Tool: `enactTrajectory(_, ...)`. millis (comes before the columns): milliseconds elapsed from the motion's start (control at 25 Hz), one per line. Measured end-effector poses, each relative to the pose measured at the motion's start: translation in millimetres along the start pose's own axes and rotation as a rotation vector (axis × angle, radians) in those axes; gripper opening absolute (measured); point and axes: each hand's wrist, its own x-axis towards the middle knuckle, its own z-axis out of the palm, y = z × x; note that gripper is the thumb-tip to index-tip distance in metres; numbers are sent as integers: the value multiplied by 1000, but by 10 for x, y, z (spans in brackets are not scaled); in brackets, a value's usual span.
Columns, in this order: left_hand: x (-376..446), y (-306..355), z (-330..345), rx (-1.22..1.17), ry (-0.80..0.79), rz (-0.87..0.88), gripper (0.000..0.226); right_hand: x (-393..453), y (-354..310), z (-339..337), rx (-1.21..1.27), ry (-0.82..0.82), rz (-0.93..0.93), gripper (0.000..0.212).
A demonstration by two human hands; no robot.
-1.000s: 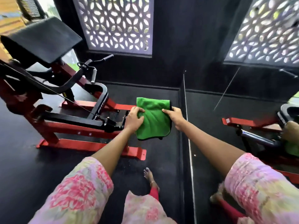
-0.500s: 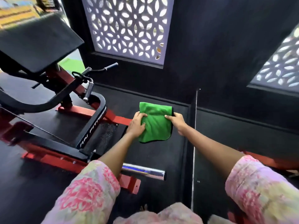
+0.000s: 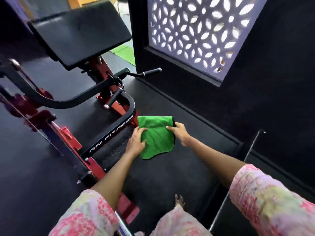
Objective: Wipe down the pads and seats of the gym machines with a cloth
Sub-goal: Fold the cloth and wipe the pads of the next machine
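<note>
While both arms reach forward over the dark floor, the green cloth (image 3: 156,137) hangs folded between the hands, held in the air just beside the black bar of the red-framed gym machine (image 3: 109,133). The left hand (image 3: 137,142) grips the cloth's left edge, fingers curled over the front and thumb tucked against the fabric. The right hand (image 3: 180,133) pinches the upper right corner, where a dark hem shows. Higher up and to the left sits the large black pad (image 3: 80,33), tilted on its red post and well apart from the cloth.

Judging by the way it droops and rounds at the bottom, the cloth is light, soft and floppy, with no stiffness of its own. It will likely bunch or unfold if held by one corner only, so a flat palm spread across the folded middle should serve better for wiping. The pad looks smooth and firm, so the cloth should slide across it easily.
</note>
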Motion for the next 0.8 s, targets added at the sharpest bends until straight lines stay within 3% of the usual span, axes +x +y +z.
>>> enactTrajectory(360,812,565,197,69,102,-152,54,1144,-476,-541,-79,-213,-75,24)
enactTrajectory(800,2280,1460,528,36,283,7,37,2114,-1267,-1490,-16,-69,-153,20)
